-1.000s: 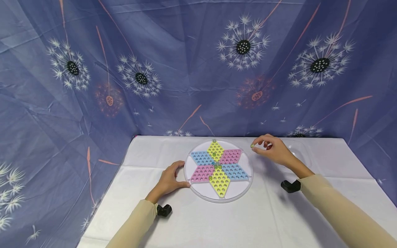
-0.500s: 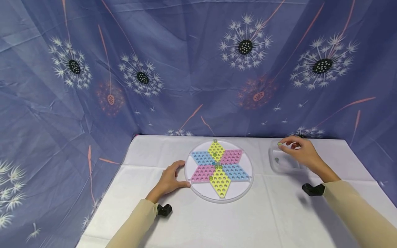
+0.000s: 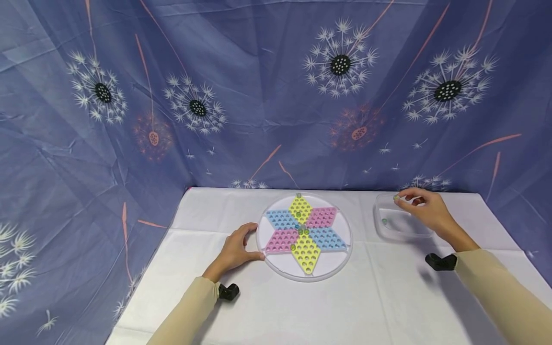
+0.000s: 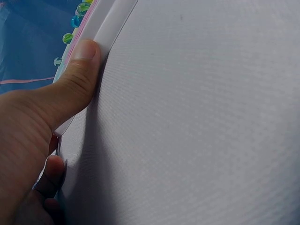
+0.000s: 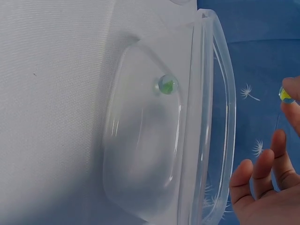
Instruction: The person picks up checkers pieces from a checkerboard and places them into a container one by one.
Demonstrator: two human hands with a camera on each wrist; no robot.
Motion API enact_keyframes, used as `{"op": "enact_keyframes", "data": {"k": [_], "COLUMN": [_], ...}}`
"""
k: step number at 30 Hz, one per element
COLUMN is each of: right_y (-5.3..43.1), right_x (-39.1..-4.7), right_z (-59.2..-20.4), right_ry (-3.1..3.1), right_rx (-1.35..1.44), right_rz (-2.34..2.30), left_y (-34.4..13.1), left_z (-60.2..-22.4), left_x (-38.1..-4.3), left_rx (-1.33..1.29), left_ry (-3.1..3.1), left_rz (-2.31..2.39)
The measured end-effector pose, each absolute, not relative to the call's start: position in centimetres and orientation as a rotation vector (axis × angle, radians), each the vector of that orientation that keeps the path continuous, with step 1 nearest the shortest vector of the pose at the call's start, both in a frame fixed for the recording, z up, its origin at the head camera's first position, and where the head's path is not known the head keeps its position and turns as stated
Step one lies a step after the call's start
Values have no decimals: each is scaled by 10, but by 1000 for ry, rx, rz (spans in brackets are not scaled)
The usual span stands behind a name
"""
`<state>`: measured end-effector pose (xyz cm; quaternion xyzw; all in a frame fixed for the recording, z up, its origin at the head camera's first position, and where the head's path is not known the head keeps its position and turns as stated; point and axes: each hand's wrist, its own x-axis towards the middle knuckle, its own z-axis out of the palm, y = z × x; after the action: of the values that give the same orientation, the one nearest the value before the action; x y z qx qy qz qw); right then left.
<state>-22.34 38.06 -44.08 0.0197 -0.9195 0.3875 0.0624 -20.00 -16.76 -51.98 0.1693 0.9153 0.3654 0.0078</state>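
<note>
A round white Chinese checkers board [image 3: 332, 266] with a yellow, pink and blue star lies mid-table in the head view. My left hand [image 3: 234, 247] holds its left edge; in the left wrist view the thumb [image 4: 77, 77] presses on the rim [image 4: 104, 30]. Several glass marbles sit on the star, most near its centre, one marble [image 3: 299, 195] at the far yellow tip. Above the clear plastic container [image 3: 390, 235], my right hand [image 3: 429, 211] pinches a yellow-green marble [image 5: 285, 95] between thumb and forefinger. One green marble [image 5: 168, 85] lies inside the container.
A white cloth [image 3: 336, 311] covers the table. Blue dandelion-print fabric [image 3: 258, 96] hangs behind it and along the left side. Each wrist carries a black camera, such as the right wrist camera [image 3: 441, 262].
With the marble pinched, my right hand has moved right from beside the board to over the container. The left hand keeps its place at the board's edge.
</note>
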Motion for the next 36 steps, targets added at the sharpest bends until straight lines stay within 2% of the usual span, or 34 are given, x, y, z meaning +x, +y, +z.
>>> {"op": "enact_keyframes", "data": {"k": [15,36], "right_y": [377,373], "right_x": [-238,-240], "right_z": [-452,-456], "right_ry": [-2922,-2989], "right_rx": [56,49], "right_rz": [1195,1239], "left_y": [-168,-167], "left_z": [-521,-521], "left_x": [-200,-201], "left_rx": [517,551], "left_ry": [2863,2861], "left_rz": [1139,1149]}}
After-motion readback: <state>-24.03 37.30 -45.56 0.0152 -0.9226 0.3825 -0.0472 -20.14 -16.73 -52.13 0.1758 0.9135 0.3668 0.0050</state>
